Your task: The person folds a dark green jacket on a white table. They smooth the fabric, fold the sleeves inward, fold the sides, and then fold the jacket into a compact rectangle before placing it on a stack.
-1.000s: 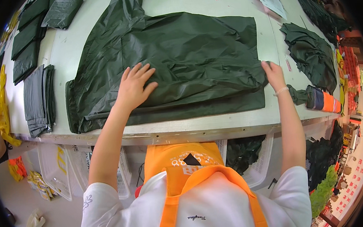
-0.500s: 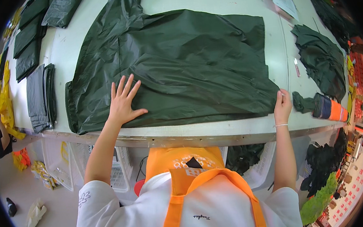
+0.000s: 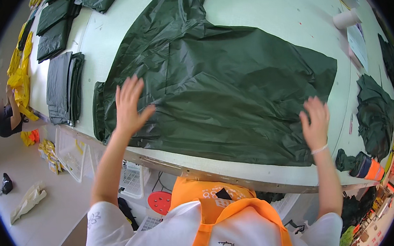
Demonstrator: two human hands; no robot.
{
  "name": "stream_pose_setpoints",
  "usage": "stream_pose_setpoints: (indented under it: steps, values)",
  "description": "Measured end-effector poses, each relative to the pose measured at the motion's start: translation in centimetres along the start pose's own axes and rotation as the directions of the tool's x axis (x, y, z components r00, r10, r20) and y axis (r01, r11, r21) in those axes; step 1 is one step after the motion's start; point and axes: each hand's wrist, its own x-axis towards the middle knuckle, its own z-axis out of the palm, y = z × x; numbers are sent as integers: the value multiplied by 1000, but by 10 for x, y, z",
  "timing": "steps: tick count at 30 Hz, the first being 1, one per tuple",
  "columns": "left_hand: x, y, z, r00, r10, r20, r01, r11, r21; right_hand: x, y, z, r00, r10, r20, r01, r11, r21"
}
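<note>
A dark green, shiny waterproof garment [image 3: 231,88], which looks like a raincoat, lies spread out on the pale table [image 3: 252,7]. One long part of it, like a sleeve, runs toward the far side, and wrinkles cross its middle. Above the left part of the garment is my left hand [image 3: 131,107], fingers stretched and thumb apart, holding nothing. My right hand [image 3: 316,120] is over the near right corner, its fingers also extended and slightly blurred. Whether either palm touches the fabric I cannot tell.
Folded dark green stacks [image 3: 66,89] lie at the left. At the right are a crumpled green bundle [image 3: 376,113], a small orange-and-navy roll [image 3: 371,167] and a white cup-like roll [image 3: 347,19]. Another person [image 3: 9,117] is beside yellow garments [image 3: 21,81]. White baskets [image 3: 72,151] stand below the table edge.
My right hand has let go of the garment's right corner and opened. My left hand has lifted slightly or shifted. The view has turned, so the garment appears tilted.
</note>
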Motion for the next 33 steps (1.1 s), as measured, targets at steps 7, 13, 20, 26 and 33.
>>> stream_pose_setpoints:
  steps: [7, 13, 20, 26, 33]
  values:
    - [221, -71, 49, 848, -530, 15, 522, 840, 150, 187, 49, 18, 960, 161, 231, -67, 928, -367]
    - [262, -82, 52, 826, -469, 313, 444, 883, 153, 196, 63, 8, 820, 384, 424, -260, 911, -321]
    - [149, -31, -36, 906, -269, -328, 331, 932, 150, 75, 63, -41, 989, 41, -140, -31, 997, 68]
    - [-62, -25, -51, 911, 144, -386, -96, 985, 140, -88, -8, -55, 898, -278, -341, 268, 960, -75]
    - [-139, -15, -26, 997, -29, 78, 31, 999, -30, -160, -63, 21, 998, -12, -65, 19, 994, 107]
